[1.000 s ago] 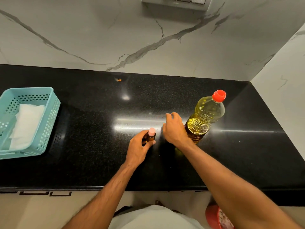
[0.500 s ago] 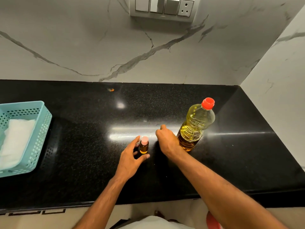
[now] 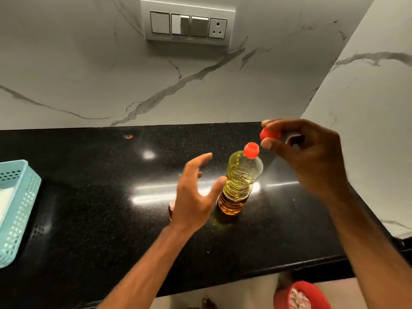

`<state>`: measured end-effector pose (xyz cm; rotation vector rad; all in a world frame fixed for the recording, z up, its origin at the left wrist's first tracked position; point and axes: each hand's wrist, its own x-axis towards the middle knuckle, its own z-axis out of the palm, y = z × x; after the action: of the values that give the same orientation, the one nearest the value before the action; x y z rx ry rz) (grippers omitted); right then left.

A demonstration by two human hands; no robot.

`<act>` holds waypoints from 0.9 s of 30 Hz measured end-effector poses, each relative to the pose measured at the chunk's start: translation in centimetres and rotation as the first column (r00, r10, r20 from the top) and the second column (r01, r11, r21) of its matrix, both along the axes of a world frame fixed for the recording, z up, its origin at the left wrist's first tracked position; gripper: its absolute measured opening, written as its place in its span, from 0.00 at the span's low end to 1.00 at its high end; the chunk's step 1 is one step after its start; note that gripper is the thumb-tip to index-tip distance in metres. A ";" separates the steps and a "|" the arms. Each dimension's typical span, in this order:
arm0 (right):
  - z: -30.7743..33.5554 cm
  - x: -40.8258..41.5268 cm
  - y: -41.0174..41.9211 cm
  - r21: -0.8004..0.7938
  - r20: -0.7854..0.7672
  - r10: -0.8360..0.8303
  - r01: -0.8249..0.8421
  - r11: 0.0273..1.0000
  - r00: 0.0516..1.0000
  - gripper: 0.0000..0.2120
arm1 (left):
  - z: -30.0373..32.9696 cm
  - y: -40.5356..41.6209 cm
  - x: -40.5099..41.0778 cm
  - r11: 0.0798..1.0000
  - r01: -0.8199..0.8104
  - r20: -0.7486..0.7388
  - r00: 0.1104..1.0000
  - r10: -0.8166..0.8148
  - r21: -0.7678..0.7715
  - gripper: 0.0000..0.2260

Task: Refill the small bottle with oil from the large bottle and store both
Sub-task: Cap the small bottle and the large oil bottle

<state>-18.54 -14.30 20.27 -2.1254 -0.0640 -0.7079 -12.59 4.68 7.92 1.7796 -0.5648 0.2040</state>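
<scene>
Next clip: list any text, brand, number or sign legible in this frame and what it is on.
None can be read.
large oil bottle: clear ribbed plastic, no label showing.
red cap pinched in the right hand: no marking legible.
small bottle: mostly hidden behind the left hand.
switch panel: plain plates, no lettering visible.

On the countertop we see the large oil bottle standing upright near the middle. Our left hand hangs just left of it, in front of the small bottle. Our right hand holds the cap above and right of the bottle's mouth. The basket sits far left; the switch panel is on the wall behind.
</scene>
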 end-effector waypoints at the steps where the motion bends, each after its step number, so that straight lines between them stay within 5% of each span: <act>1: 0.0 0.7 -0.9 0.008 -0.017 0.002 -0.002 1.000 1.000 0.14 | 0.4 -1.3 0.1 0.998 0.053 -0.011 0.999 -0.053 0.037 0.28; 15: -3.3 5.1 -4.4 -0.218 -0.287 0.231 -0.298 0.929 0.930 0.19 | 0.4 -6.2 1.1 0.990 0.051 -0.047 0.998 -0.045 0.134 0.36; 21: -1.0 6.0 -4.3 -0.497 -0.366 0.239 -0.406 0.767 0.899 0.17 | 0.5 -6.2 1.1 0.989 0.039 -0.041 0.999 -0.034 0.140 0.37; 27: -0.6 6.6 -3.5 -0.678 -0.347 0.131 -0.345 0.649 0.929 0.19 | 0.5 -6.2 1.0 0.988 0.041 -0.044 0.998 -0.034 0.151 0.38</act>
<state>-11.97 -17.75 19.63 -2.8935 -0.5665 -0.2149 -11.58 -1.56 8.40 1.9146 -0.5967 0.0995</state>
